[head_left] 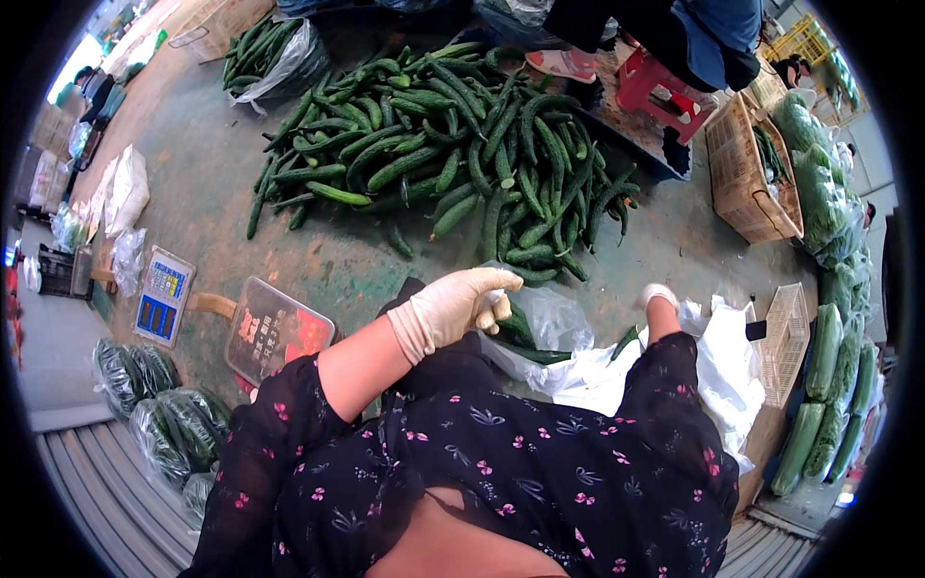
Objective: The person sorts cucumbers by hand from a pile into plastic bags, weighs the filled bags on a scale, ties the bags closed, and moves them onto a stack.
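Observation:
My left hand (pixel 453 306), in a cream glove, is held out over my lap with its fingers curled. A clear plastic bag (pixel 561 323) meets the fingers and seems pinched in them. Dark green cucumbers (pixel 515 329) lie in and under the bag's mouth, just beyond that hand. At the end of my right arm, a small pale-gloved shape is my right hand (pixel 658 293), reaching down beside white sheeting (pixel 725 371); its fingers cannot be made out. Ahead of both hands a large heap of long cucumbers (pixel 434 144) spreads over the floor.
To the left are a scale platform (pixel 279 330) and its keypad display (pixel 164 296). Bagged cucumbers (pixel 178 424) lie behind them. On the right stand a crate (pixel 752 183), a pale basket (pixel 785 337) and stacked packed cucumbers (pixel 819 385). Another person sits by a red stool (pixel 660 96).

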Available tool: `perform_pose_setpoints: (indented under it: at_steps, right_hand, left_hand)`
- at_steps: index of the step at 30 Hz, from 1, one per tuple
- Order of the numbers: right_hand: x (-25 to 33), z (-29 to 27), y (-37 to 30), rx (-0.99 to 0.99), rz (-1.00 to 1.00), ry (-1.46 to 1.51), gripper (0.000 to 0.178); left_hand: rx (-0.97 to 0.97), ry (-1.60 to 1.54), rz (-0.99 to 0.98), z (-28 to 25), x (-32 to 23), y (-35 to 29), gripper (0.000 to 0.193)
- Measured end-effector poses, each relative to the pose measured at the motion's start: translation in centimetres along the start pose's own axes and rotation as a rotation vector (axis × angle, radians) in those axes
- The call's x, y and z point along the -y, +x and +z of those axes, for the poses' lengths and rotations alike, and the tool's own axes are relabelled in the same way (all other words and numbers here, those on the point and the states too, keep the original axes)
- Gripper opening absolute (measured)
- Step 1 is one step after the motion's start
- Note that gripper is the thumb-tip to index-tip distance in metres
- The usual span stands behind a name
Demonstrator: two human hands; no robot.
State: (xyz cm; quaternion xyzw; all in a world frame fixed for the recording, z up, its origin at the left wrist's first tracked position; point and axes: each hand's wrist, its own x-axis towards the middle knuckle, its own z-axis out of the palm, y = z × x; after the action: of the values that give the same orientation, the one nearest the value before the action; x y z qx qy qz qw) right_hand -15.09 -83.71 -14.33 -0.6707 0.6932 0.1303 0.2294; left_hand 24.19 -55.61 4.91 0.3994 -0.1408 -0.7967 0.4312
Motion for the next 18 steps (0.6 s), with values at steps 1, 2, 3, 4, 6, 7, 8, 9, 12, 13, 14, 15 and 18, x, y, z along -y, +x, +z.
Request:
perform_pose_setpoints:
  at_steps: [1,2,3,4,6,7,8,9,12,13,14,15,18]
  right_hand:
    - [4.9,0.1,-1.0,-0.095,-0.07,-0.019,0.048]
    - [9.4,-1.0,-3.0,-0.209,-0.122,-0.037,0.051]
    - [12.7,-2.0,-3.9,-0.15,-0.151,0.093,0.054]
    - [15.1,-1.8,-3.7,-0.205,-0.223,0.13,0.067]
    - [22.7,-1.2,-4.6,-0.189,-0.453,0.239,0.069]
    - [25.6,-0.3,-3.8,-0.248,-0.499,0.119,0.067]
    - [29.9,-0.2,-4.4,-0.171,-0.513,0.035,0.066]
    - [33.6,-0.1,-5.1,-0.095,-0.52,-0.05,0.065]
    - [40.2,2.1,-3.8,-0.052,-0.439,-0.22,0.071]
    - [41.6,2.7,-3.2,-0.025,-0.399,-0.249,0.076]
    - [42.5,3.2,-2.7,-0.058,-0.346,-0.256,0.077]
    - [43.4,4.0,-2.6,-0.082,-0.3,-0.262,0.078]
    - [44.2,5.1,-1.8,-0.147,-0.283,-0.176,0.078]
  left_hand:
    - [-0.058,-0.028,0.01,-0.7,0.1,-0.7,0.028]
    - [-0.06,-0.068,0.03,-1.0,0.1,-0.9,0.028]
    - [-0.052,-0.069,0.029,-0.7,-0.1,-0.7,0.028]
    - [-0.061,-0.105,0.033,-0.3,-0.3,-0.4,0.028]
    - [-0.095,-0.169,0.052,-0.5,-0.4,0.1,0.028]
    - [-0.072,-0.172,0.052,-0.3,-0.6,0.2,0.027]
    - [-0.064,-0.193,0.064,-0.4,-0.6,0.2,0.027]
    - [-0.052,-0.213,0.072,-0.7,-0.5,0.2,0.027]
    - [-0.068,-0.222,0.057,-1.0,-0.9,0.1,0.03]
    - [-0.075,-0.246,0.04,-1.2,-1.0,0.1,0.031]
    - [-0.065,-0.266,0.048,-1.5,-1.1,0.0,0.034]
    - [-0.065,-0.259,0.046,-1.8,-1.1,-0.2,0.037]
    - [-0.068,-0.289,0.038,-2.9,-1.4,-0.6,0.038]
